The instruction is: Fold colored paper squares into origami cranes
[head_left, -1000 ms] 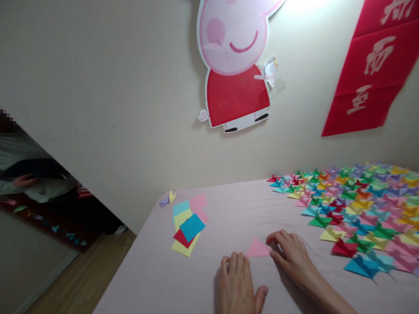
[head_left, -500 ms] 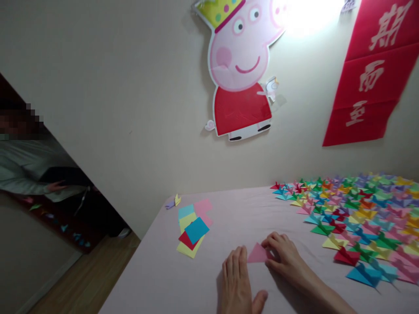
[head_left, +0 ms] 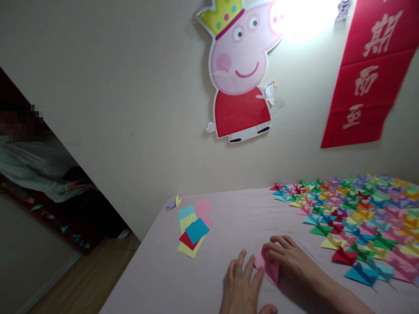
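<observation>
Head view. The pink paper point(head_left: 273, 274) is at the front of the table point(head_left: 147, 279), between the two hands, folded, with one pointed corner toward the wearer. The right hand point(head_left: 290, 259) is over its upper right part, fingers bent and close together, tips on the paper. The thumb is hidden, so whether the paper is pinched cannot be told. The left hand point(head_left: 244, 279) is palm down with fingers parted and thumb out to the side; it grips nothing. Its index fingertip is at the paper's left edge; contact cannot be confirmed.

Left of the hands, and well apart from them, lies an overlapping group of sheets: a blue sheet point(head_left: 197, 230) on top, a red sheet point(head_left: 187, 240) partly beneath it, with yellow, light blue and pink ones around. Beyond them, near the table's far left corner, are a small yellow piece point(head_left: 177, 200) and a purple piece point(head_left: 170, 206), both folded.

Paper birds point(head_left: 362, 274) in many colours stand in close rows at right. On the wall point(head_left: 157, 109) are a pig cutout point(head_left: 242, 111) and a red banner point(head_left: 356, 100). At far left is another person point(head_left: 36, 163), in a light sleeve.
</observation>
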`<state>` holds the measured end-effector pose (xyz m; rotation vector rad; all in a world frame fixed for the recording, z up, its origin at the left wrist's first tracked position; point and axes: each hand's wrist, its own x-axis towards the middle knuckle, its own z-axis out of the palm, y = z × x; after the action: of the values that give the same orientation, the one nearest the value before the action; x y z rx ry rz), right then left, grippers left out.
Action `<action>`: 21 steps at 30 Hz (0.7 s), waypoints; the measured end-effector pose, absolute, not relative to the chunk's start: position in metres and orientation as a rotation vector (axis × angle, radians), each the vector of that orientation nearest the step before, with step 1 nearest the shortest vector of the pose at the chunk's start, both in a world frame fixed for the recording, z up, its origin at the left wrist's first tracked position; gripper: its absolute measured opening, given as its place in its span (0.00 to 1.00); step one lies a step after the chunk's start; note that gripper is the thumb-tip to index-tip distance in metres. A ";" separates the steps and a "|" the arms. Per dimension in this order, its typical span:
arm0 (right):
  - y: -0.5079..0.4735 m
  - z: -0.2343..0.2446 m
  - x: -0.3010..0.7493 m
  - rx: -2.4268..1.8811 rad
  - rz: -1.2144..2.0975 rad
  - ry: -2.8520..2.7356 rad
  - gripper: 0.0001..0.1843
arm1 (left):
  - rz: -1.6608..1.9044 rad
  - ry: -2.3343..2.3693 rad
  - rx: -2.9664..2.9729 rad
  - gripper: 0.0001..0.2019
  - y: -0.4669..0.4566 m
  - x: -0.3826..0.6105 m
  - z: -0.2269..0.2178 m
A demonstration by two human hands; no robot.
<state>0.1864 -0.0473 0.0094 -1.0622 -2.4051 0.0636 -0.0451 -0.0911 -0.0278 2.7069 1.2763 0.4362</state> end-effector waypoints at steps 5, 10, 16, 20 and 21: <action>-0.067 0.009 0.198 -1.055 -0.033 -2.413 0.10 | 0.591 1.399 2.856 0.35 -0.090 -0.033 -0.054; -0.068 0.009 0.195 -1.168 0.125 -2.389 0.08 | 0.636 1.345 2.811 0.41 -0.088 -0.027 -0.047; -0.056 0.011 0.180 -1.595 0.439 -2.119 0.15 | 0.570 1.498 2.496 0.37 -0.091 -0.017 -0.026; -0.053 0.011 0.174 -1.730 0.514 -2.010 0.12 | 0.571 1.571 2.492 0.32 -0.092 -0.013 -0.029; -0.053 0.010 0.173 -1.739 0.527 -1.991 0.11 | 0.569 1.581 2.515 0.31 -0.092 -0.012 -0.030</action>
<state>0.1734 -0.0527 0.0101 -1.7392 -1.9910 0.5267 -0.0121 -0.0924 -0.0297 2.5149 1.5811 0.5690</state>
